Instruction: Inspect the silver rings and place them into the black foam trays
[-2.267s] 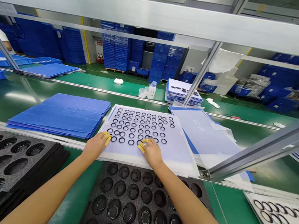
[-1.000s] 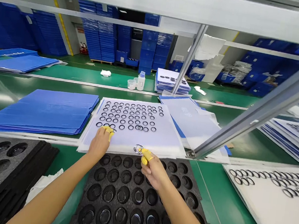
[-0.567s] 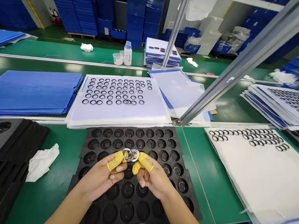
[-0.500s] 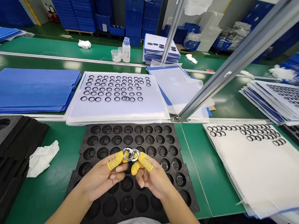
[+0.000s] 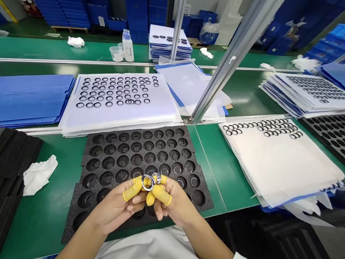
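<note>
A: Hands first?

B: Left hand [image 5: 113, 210] and right hand [image 5: 176, 202] drawn close together, fingers curled, not spread. Yellow finger cots [image 5: 132, 188] on the fingertips. Two glossy rings [image 5: 148, 182] pinched between the hands, touching each other. Which hand grips which ring: cannot tell.

A: What lies under them?

B: Black foam tray [image 5: 70, 234], rows of round pockets, hands just above it. Several pockets on the right side show a shiny ring. Pockets near the hands and on the left look dark; too small to be sure they are empty.

A: Progress, as it lies now?

B: Straight ahead, a white sheet [image 5: 130, 118] on a stack, with black rings [image 5: 111, 93] in rows across its far part. Last row ragged, near part bare. To the right, a second white sheet [image 5: 280, 171] has only a band of rings along its far edge, most of it bare. Tray not full, sheets not cleared.

A: Around that?

B: Blue plastic sheets [image 5: 23, 100] on the left, a white cloth [image 5: 39, 174] on the green bench [image 5: 47, 215] beside the tray. Far right, a stack of ringed sheets [image 5: 314, 89] and another black tray [image 5: 336, 140]
</note>
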A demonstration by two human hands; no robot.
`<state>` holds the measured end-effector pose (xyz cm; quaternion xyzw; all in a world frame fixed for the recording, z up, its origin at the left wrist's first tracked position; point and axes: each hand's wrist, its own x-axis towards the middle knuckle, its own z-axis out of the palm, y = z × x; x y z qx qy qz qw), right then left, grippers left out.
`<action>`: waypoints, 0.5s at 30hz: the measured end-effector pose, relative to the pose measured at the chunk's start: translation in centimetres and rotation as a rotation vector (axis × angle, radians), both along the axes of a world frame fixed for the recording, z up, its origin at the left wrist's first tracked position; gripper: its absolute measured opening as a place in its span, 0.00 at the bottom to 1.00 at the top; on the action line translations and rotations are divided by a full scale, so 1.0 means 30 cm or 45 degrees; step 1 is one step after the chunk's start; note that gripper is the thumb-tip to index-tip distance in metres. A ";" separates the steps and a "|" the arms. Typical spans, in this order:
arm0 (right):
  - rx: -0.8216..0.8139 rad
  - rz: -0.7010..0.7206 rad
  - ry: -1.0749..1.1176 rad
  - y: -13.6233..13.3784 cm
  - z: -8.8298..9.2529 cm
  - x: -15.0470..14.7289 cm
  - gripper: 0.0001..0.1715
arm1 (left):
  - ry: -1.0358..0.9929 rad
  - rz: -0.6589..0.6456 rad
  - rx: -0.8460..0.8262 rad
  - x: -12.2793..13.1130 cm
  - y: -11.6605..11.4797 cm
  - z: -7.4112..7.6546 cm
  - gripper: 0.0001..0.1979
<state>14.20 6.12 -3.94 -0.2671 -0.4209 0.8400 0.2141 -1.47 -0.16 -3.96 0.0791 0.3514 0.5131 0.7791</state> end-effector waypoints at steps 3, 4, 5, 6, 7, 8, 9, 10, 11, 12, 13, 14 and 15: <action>-0.056 0.067 0.005 -0.002 0.000 0.024 0.31 | 0.087 0.022 0.029 0.020 -0.016 0.017 0.17; -0.072 0.079 0.007 -0.003 0.001 0.030 0.31 | 0.132 0.041 0.040 0.026 -0.022 0.022 0.17; -0.089 0.078 0.006 -0.005 0.002 0.035 0.31 | 0.173 0.063 0.048 0.032 -0.027 0.027 0.17; -0.110 0.067 0.002 -0.007 0.003 0.038 0.31 | 0.204 0.084 0.052 0.038 -0.031 0.030 0.17; -0.134 0.048 -0.003 -0.009 0.005 0.039 0.31 | 0.225 0.105 0.052 0.043 -0.036 0.033 0.16; -0.159 0.028 -0.006 -0.012 0.006 0.040 0.31 | 0.237 0.124 0.051 0.048 -0.040 0.035 0.16; -0.188 0.005 -0.009 -0.015 0.006 0.039 0.31 | 0.240 0.139 0.047 0.053 -0.043 0.036 0.16; -0.216 -0.016 -0.008 -0.018 0.007 0.039 0.31 | 0.239 0.150 0.040 0.056 -0.045 0.037 0.16; -0.240 -0.029 -0.003 -0.020 0.006 0.038 0.31 | 0.237 0.160 0.030 0.060 -0.047 0.038 0.16; -0.264 -0.039 0.007 -0.023 0.005 0.037 0.31 | 0.234 0.169 0.018 0.063 -0.048 0.038 0.17; -0.289 -0.044 0.024 -0.025 0.004 0.038 0.31 | 0.233 0.176 0.003 0.065 -0.048 0.039 0.18; -0.321 -0.043 0.048 -0.026 0.003 0.038 0.31 | 0.232 0.184 -0.016 0.068 -0.047 0.040 0.19; -0.354 -0.040 0.075 -0.026 0.001 0.040 0.30 | 0.231 0.193 -0.038 0.071 -0.047 0.042 0.20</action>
